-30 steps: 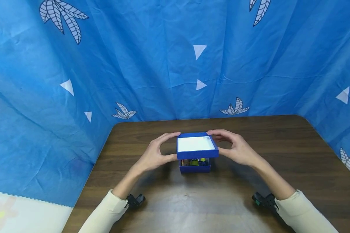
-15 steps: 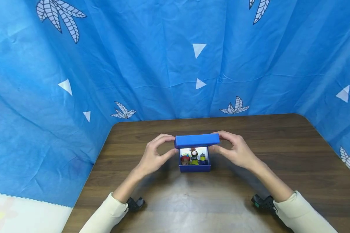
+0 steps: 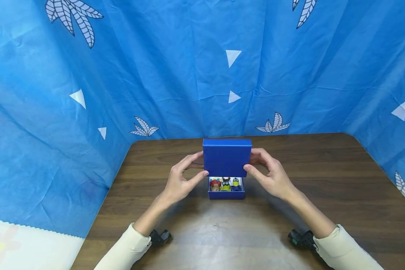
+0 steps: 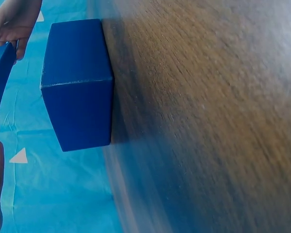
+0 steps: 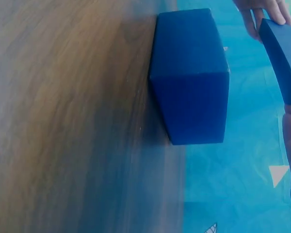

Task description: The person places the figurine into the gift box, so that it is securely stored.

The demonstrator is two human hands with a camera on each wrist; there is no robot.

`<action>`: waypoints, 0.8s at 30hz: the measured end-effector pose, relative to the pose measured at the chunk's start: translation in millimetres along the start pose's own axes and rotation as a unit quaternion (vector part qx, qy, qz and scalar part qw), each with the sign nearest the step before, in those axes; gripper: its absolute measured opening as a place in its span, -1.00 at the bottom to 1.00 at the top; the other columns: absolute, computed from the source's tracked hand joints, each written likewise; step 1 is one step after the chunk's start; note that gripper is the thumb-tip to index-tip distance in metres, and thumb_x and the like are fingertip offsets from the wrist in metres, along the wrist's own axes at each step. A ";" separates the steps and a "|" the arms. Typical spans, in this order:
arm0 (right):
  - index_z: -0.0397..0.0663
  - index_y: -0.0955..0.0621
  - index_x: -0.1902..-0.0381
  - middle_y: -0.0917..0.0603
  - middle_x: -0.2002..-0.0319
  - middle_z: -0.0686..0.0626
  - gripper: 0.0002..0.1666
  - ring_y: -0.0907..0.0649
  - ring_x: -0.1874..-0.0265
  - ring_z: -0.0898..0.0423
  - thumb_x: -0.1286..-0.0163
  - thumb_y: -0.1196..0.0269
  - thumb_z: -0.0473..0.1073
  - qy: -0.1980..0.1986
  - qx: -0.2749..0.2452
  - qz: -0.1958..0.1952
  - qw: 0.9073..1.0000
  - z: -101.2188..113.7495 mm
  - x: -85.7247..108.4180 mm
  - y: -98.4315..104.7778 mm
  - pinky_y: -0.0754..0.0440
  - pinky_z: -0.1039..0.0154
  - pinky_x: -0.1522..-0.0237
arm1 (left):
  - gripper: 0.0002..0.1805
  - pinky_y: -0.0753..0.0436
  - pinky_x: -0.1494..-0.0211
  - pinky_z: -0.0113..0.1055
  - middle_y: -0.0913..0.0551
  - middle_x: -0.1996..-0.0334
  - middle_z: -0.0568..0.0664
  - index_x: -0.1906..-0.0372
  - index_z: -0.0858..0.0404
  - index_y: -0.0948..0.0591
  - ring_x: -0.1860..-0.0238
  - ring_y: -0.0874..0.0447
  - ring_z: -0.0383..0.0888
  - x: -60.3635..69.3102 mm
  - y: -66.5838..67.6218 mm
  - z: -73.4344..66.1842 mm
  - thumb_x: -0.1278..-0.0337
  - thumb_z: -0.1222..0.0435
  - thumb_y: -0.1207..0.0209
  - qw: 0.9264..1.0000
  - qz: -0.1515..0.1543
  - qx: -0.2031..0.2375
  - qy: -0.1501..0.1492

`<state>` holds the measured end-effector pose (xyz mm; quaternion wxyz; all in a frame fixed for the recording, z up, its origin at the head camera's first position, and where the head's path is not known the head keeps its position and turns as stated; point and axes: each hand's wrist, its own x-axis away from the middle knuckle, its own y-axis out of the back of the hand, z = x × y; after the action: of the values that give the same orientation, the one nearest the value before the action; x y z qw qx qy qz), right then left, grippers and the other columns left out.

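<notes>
A blue box lid (image 3: 227,159) is held nearly upright behind and above a small blue box (image 3: 226,195), its flat outer face towards me. My left hand (image 3: 182,180) grips the lid's left edge between thumb and fingers. On the opposite edge my right hand (image 3: 272,176) pinches it likewise. Inside the box, toy figures show: a red-and-tan one (image 3: 215,184), a yellow one with round eyes (image 3: 226,184) and a yellow-and-blue one (image 3: 236,184). The lid hides the back of the box. Both wrist views show the box (image 4: 77,114) standing apart from the lid (image 5: 279,60).
The box stands on a dark wooden table (image 3: 209,232). A blue patterned cloth (image 3: 175,75) hangs behind the table and along its sides. Pale fabric (image 3: 30,247) lies at the lower left.
Both hands have turned the lid over: its white inside faced up before, and now its blue outer face shows. The figures in the box have come into clearer view. The box has stayed put.
</notes>
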<state>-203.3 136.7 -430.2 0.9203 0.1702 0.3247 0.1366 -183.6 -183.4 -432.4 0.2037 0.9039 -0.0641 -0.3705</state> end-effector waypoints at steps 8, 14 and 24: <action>0.03 -0.26 -0.72 -0.48 -0.51 -0.08 0.07 -0.74 0.19 0.27 -0.35 -0.40 -0.53 0.030 0.006 -0.036 0.999 5.2 -1.5 -1.3 -0.72 0.52 -0.02 | -0.15 -0.70 -0.39 -0.23 -0.49 -0.57 0.04 -0.63 0.15 -0.41 0.08 -0.91 -0.10 0.5 -3.0 -2.8 -0.27 0.47 -0.44 1.000 0.015 0.021 0.003; 0.04 -0.28 -0.71 -0.40 -0.63 -0.02 0.04 -0.72 0.20 0.25 -0.38 -0.37 -0.53 0.035 0.022 -0.046 0.998 1.6 -0.7 -2.4 -0.69 0.54 -0.06 | -0.12 -0.73 -0.34 -0.23 -0.30 -0.70 0.05 -0.67 0.18 -0.34 0.11 -0.90 -0.12 -0.3 -6.2 -3.0 -0.30 0.48 -0.42 0.999 0.031 0.005 -0.009; 0.01 -0.33 -0.68 -0.37 -0.67 0.00 0.06 -0.76 0.19 0.29 -0.30 -0.46 -0.52 0.026 0.015 -0.037 0.999 -1.1 2.1 0.1 -0.72 0.50 -0.03 | 0.04 -0.67 -0.42 -0.28 -0.16 -0.76 -0.03 -0.74 0.13 -0.19 0.16 -0.87 -0.18 -1.8 -5.4 -4.8 -0.24 0.42 -0.49 0.998 0.066 0.010 0.009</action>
<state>-202.4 137.7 -432.1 0.9132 0.1683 0.3568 0.1019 -181.8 -176.5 -430.4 0.2193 0.9031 -0.1255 -0.3473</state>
